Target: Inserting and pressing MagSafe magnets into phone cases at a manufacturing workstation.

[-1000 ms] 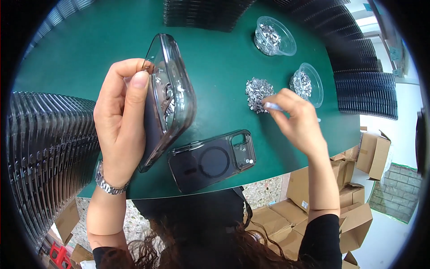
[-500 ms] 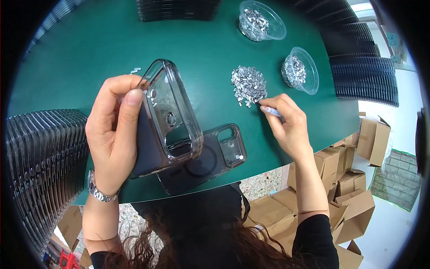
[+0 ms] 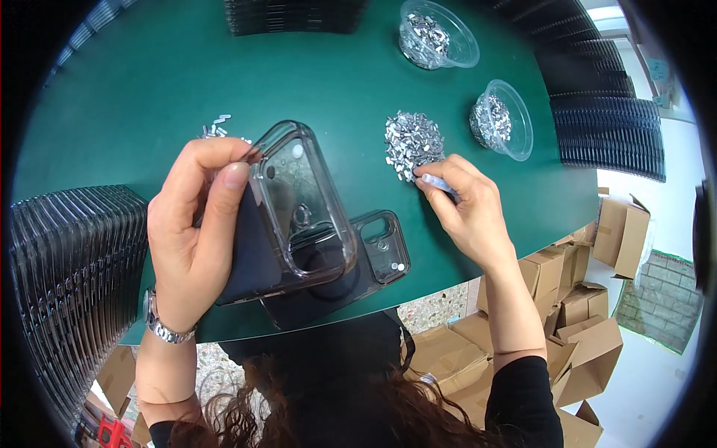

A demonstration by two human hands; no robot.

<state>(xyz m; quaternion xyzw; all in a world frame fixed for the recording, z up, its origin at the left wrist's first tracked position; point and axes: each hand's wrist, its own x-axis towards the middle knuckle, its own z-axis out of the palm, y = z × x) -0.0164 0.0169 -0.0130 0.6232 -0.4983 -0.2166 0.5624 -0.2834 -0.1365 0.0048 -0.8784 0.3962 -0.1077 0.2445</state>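
Observation:
My left hand [image 3: 198, 224] grips a smoky see-through phone case [image 3: 254, 257] by its edge, tilted up above the table, its camera cutout toward the right. Beneath it a second phone case [image 3: 385, 257] of the same kind lies flat, partly covered. My right hand [image 3: 470, 209] is closed around a slim pale pen-like tool [image 3: 439, 184], its tip at the near edge of a pile of small silvery pieces [image 3: 413, 142]. Whether a piece sits at the tip is too small to tell. More small pieces [image 3: 215, 128] lie beyond my left hand.
Two clear plastic bowls [image 3: 515, 123] of silvery pieces stand at the right of the green table [image 3: 149, 89]. Stacked phone cases [image 3: 82, 261] rise at the left, with more stacks [image 3: 609, 138] at the right and far edge. Cardboard boxes [image 3: 590, 351] sit on the floor at right.
My left hand has lowered the held case slightly and turned it, moving it right and nearer. My right hand has shifted a little left along the pile with the tool.

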